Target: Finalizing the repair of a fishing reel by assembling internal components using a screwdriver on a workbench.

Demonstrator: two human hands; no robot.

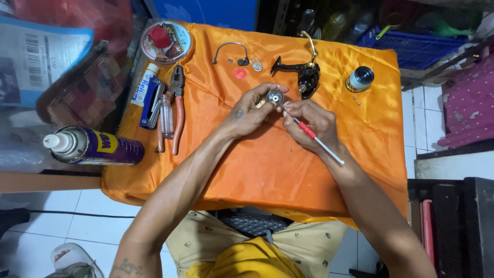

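the left hand pinches a small round metal part while the right hand pinches a thin red-handled screwdriver; a slipping tip could fling tiny pieces off the orange-draped bench.

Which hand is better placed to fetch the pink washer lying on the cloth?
Left, probably. The pink washer lies nearer the left hand; the right hand holds a red-and-white tool.
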